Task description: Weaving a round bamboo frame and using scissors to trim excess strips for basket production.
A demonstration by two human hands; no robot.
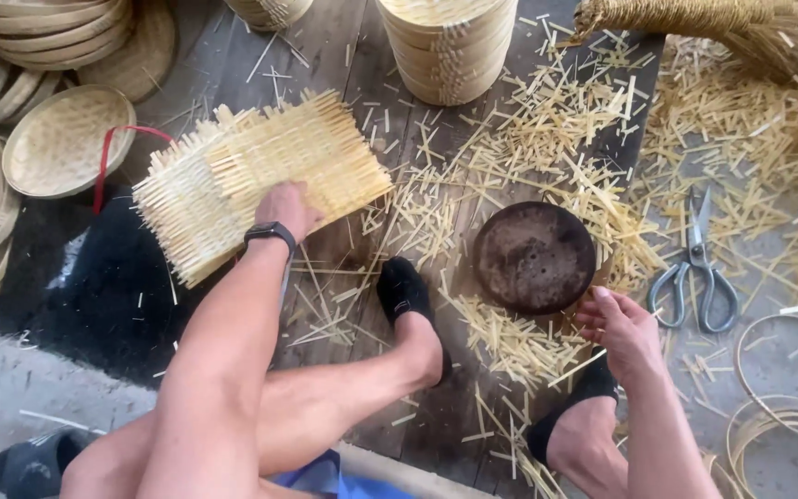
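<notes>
The person's bare left forearm fills the near foreground, a black wristwatch (270, 232) strapped at the wrist; it runs up to the left hand (290, 209), which lies on the woven bamboo mat (256, 176), fingers curled over its near edge in a grip, apparently to steady or lift it; the mat rests tilted on the dark wooden floor (344, 55) toward its left side, loose strip ends bristling all round its unfinished border. The right hand (622, 328) hovers half open, fingers loosely curled and holding nothing visible, just beside the lower right rim of a round dark mould (534, 256) that sits among scattered bamboo offcuts (547, 139). A foot in a black sock (408, 296) is planted between mat and mould; scissors (699, 268) lie to the right, within reach. Finished shallow baskets (62, 139) are stacked at the far left edge; a taller stack (447, 46) stands at the far side.
</notes>
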